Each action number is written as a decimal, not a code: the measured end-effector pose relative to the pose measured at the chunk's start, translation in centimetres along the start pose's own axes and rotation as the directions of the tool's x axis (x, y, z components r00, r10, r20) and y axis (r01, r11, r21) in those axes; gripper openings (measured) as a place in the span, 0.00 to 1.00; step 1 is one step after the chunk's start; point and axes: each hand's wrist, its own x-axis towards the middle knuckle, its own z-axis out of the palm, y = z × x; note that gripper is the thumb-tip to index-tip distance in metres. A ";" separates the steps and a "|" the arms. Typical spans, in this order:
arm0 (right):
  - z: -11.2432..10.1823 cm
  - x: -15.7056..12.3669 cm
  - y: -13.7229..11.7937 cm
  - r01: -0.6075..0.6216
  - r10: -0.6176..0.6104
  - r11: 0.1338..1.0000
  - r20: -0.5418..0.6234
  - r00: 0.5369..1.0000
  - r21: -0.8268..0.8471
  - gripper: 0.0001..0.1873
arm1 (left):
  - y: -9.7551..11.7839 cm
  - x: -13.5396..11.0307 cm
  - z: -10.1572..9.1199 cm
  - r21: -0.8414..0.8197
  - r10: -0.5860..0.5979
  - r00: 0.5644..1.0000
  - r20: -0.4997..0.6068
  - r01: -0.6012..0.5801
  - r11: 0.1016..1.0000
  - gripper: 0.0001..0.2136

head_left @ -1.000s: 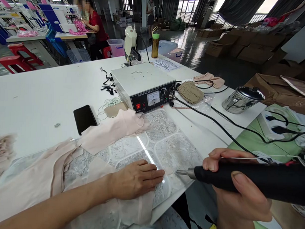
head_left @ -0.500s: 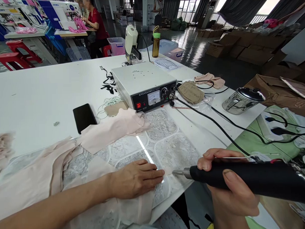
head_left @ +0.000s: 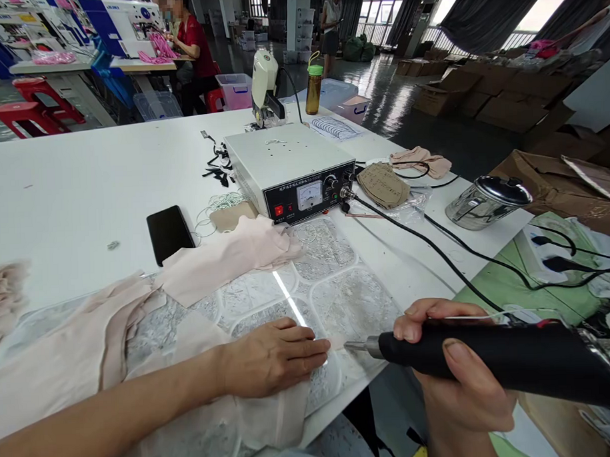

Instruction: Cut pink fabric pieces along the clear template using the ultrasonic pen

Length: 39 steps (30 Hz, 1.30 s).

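Note:
My left hand (head_left: 277, 356) lies flat, fingers stretched out, on a piece of thin pale pink fabric (head_left: 274, 416) over a clear patterned mat (head_left: 355, 300). Wrapped around a black handheld ultrasonic welder (head_left: 470, 363) is my right hand (head_left: 465, 389). The welder's metal tip points left, close to the left fingertips and a small fabric end beside them; whether it touches the fabric I cannot tell. A cable (head_left: 420, 254) runs from the tool's side to a white generator box (head_left: 293, 165) with a lit red switch. More pink fabric strips (head_left: 230, 254) lie on the mat.
A black phone (head_left: 170, 234), a green-lidded bottle (head_left: 314, 88), a lidded metal mug (head_left: 487, 202) and brown fabric pieces (head_left: 382, 184) stand or lie on the white table (head_left: 84, 196). Cables cross its right side. People and sewing machines (head_left: 120, 25) are farther back.
My hands and the welder stay almost in place. In the background, a standing person has come further into view, and another person appears at the far right.

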 end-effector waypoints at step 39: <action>1.3 0.1 0.0 0.035 -0.036 0.999 0.006 0.999 0.031 0.07 | 0.1 0.1 -0.2 0.002 -0.002 0.999 0.032 0.002 1.000 0.14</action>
